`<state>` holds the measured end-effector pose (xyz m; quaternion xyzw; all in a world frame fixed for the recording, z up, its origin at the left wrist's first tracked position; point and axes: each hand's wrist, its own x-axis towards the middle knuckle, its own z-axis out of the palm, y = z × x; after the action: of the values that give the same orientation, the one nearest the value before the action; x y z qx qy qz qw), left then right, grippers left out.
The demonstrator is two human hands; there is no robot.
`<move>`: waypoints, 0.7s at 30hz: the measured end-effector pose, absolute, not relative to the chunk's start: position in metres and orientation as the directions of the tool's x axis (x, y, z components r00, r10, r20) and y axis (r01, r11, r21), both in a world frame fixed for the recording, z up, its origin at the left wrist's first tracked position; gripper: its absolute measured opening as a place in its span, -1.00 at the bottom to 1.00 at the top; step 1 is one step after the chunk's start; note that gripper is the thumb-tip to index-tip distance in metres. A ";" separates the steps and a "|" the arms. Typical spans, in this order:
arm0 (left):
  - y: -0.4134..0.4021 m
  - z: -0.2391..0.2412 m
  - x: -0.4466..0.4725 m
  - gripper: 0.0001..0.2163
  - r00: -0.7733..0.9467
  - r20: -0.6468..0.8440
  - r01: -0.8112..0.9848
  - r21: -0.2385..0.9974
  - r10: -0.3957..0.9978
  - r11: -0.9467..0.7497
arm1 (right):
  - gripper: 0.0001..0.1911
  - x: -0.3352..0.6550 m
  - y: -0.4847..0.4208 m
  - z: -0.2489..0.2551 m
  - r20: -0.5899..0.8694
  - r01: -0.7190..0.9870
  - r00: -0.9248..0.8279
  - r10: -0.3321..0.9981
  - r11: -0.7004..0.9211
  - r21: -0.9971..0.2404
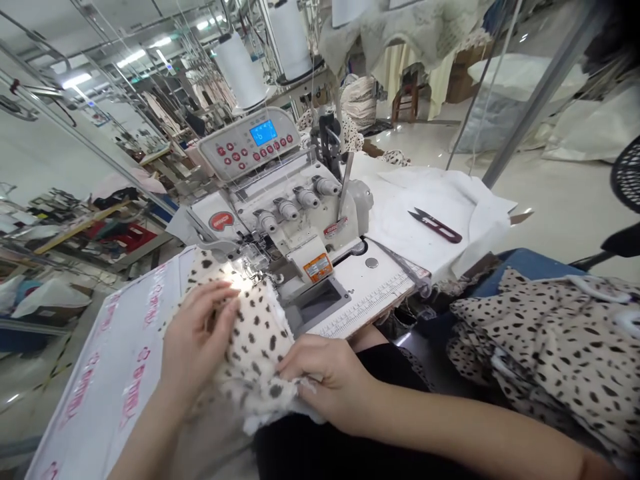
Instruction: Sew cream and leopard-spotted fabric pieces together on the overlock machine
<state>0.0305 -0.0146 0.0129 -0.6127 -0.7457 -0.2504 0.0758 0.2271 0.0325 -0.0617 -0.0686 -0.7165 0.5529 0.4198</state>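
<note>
Cloth (260,327), 1 pc. Cream/off-wht w/ blk & dk-grey spots, irreg. sizes; surf. looks soft, fuzzy. Fluffy wht edge runs down R side. Far end lies at needle area of sewing machine (286,239), brightly lit. Mid sect. lies fairly flat; near end is bunched, creased, w/ wht showing along bottom. Lower L part blurred.

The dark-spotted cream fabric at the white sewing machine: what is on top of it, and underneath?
The left hand is on the dark-spotted cream fabric; the right hand pinches its near edge. Whatever the cloth covers directly beneath cannot be seen.
</note>
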 end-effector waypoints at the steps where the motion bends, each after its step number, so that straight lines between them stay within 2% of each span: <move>1: -0.018 0.013 0.038 -0.82 -0.219 0.419 0.956 0.271 0.881 0.109 | -0.76 0.229 0.034 -0.060 0.528 -0.372 -0.639 0.560 0.376 -0.849; 5: -0.025 0.007 0.050 -0.76 -0.115 0.352 0.965 0.261 0.929 0.020 | -0.73 0.236 0.037 -0.054 0.521 -0.392 -0.638 0.567 0.343 -0.854; 10: -0.021 0.005 0.041 -0.75 -0.006 0.343 0.971 0.225 0.939 -0.076 | -0.73 0.235 0.037 -0.057 0.467 -0.360 -0.665 0.583 0.298 -0.884; 17: -0.010 0.013 0.031 -0.75 0.004 0.268 0.957 0.279 0.963 -0.081 | -0.74 0.225 0.049 -0.055 0.499 -0.342 -0.653 0.569 0.366 -0.866; 21: -0.001 0.014 0.016 -0.77 -0.080 0.232 0.944 0.331 0.970 -0.001 | -0.73 0.217 0.058 -0.053 0.454 -0.278 -0.684 0.571 0.371 -0.886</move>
<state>0.0159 -0.0007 0.0140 -0.6776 -0.7059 -0.2040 -0.0318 0.2175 0.0580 -0.0527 -0.0997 -0.7331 0.5518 0.3847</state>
